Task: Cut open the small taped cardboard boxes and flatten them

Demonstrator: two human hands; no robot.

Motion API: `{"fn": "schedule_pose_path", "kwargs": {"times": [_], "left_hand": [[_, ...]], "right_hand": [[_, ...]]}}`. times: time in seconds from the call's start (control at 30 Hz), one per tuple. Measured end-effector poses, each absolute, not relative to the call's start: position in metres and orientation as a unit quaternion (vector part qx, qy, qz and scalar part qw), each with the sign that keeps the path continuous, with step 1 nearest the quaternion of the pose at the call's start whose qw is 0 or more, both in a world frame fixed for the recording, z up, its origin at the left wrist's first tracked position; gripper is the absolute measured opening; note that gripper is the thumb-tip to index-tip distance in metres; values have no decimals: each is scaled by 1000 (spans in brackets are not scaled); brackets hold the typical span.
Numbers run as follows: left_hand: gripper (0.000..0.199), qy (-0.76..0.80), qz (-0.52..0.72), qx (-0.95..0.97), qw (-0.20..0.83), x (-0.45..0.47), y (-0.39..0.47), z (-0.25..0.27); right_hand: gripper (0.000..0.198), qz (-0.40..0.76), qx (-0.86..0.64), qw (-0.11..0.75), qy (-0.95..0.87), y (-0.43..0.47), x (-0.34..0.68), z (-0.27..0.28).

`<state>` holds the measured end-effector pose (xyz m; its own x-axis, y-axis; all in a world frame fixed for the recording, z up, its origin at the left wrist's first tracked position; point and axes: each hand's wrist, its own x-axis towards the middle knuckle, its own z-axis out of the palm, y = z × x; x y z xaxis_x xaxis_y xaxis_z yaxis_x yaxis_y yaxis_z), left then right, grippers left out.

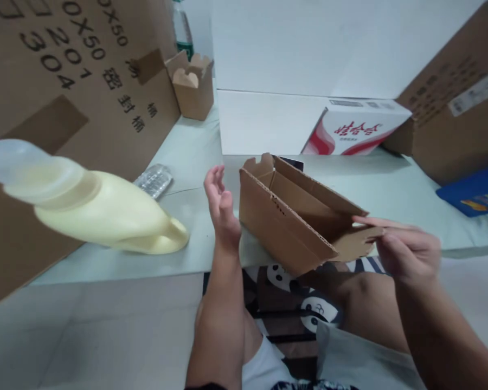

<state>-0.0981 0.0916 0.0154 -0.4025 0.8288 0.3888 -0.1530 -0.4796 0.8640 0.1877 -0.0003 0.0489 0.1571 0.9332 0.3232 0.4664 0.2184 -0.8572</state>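
Note:
A small brown cardboard box (pixel 280 230) with its top uncovered tilts at the near edge of the table, its inside facing up. My right hand (pixel 410 253) pinches the end flap at the box's right side between thumb and fingers. Beside the box's left end is my left hand (pixel 223 211), fingers raised and apart, with nothing in it; whether the palm's edge touches the cardboard I cannot tell. A dark flat object (pixel 290 162) shows only partly behind the box.
A pale yellow bottle (pixel 117 211) with a translucent cap stands at left, near a clear plastic-wrapped item (pixel 154 180). Large cartons (pixel 117 141) flank the pale green tablecloth (pixel 195 216). Behind are a small notched box (pixel 195 92), a red-and-white box (pixel 355 130) and, at right, a blue package (pixel 475 189).

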Motion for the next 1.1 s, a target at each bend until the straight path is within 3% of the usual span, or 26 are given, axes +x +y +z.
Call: {"fn": "schedule_pose_path", "kwargs": {"times": [0.1, 0.3, 0.33, 0.4, 0.47, 0.5, 0.63, 0.77, 0.9, 1.0, 1.1], "left_hand": [[51, 308, 692, 461, 463, -85, 101, 13], [39, 359, 672, 479, 437, -57, 102, 13], [36, 375, 669, 479, 427, -55, 103, 12], [32, 399, 667, 480, 408, -53, 106, 9], [33, 415, 669, 483, 383, -52, 110, 6], [35, 421, 670, 489, 367, -52, 112, 5], [47, 421, 649, 556, 306, -54, 120, 1], [22, 399, 581, 638, 309, -60, 128, 0], [20, 415, 572, 622, 336, -70, 131, -2], [20, 454, 611, 555, 335, -81, 131, -5], [20, 482, 677, 453, 323, -88, 132, -8]], "right_hand": [[18, 196, -521, 476, -680, -11, 202, 46], [17, 109, -556, 444, -695, 17, 202, 20], [19, 86, -571, 460, -675, 22, 201, 15], [45, 74, -589, 499, -632, 29, 198, 7], [72, 131, -575, 515, -622, 34, 196, 2], [72, 174, -553, 510, -635, 35, 195, 1], [41, 265, -443, 485, -706, 35, 193, -7], [50, 328, -397, 516, -685, 30, 195, -19], [43, 340, -476, 583, -564, 33, 202, -34], [39, 374, -590, 522, -490, 39, 210, -41], [49, 479, -563, 428, -519, 40, 215, -41]]}}
